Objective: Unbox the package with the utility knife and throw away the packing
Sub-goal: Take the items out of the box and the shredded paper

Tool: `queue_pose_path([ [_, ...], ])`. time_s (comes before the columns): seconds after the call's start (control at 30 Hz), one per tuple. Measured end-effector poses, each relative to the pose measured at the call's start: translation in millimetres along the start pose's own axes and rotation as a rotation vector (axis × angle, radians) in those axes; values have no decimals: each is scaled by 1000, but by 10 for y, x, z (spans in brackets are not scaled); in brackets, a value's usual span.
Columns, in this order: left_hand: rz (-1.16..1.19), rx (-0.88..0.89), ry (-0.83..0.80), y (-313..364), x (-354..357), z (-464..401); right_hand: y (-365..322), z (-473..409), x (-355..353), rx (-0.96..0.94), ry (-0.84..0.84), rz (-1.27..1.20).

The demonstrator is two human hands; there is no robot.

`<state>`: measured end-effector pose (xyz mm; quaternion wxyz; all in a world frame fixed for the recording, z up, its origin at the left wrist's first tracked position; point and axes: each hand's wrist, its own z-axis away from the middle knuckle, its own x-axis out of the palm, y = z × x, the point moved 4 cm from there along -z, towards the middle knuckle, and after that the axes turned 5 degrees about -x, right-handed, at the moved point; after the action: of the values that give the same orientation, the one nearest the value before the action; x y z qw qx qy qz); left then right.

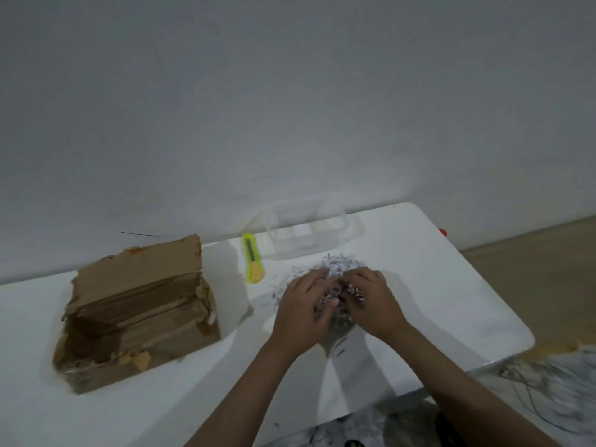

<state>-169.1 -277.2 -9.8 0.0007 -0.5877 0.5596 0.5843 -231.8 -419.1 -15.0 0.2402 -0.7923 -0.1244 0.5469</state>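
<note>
Head view: open cardboard box [138, 304] holds shredded paper scraps [82, 369].

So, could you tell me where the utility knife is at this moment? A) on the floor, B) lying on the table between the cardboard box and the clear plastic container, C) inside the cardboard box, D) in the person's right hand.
B: the utility knife lies on the table between the cardboard box and the clear plastic container, while the left hand and right hand gather shredded paper.

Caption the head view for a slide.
Both hands gather shredded paper packing beside a yellow-green utility knife.
</note>
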Motion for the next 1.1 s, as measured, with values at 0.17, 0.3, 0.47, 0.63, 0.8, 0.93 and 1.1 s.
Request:
queue_pose_path([
  [0.17,-124,-196,16,-221,268,17,456,20,-43,11,-63,-37],
  [0.3,-166,-301,98,-381,209,178,733,-22,-149,21,-126,-100],
  [0.47,-163,-335,191,-408,91,312,802,-114,-371,20,-118,-182],
  [0.63,-124,-351,205,-331,10,382,450,-330,-616,-127,112,-339],
  [0.8,-225,-384,161,-338,104,468,80,-656,-356,-217,-28,-340],
  [0.93,-229,-359,174,-360,149,502,193,-960,-26,29,-248,-109],
  [1.1,-232,-358,187,-426,155,515,306,-1027,167,137,-409,40],
])
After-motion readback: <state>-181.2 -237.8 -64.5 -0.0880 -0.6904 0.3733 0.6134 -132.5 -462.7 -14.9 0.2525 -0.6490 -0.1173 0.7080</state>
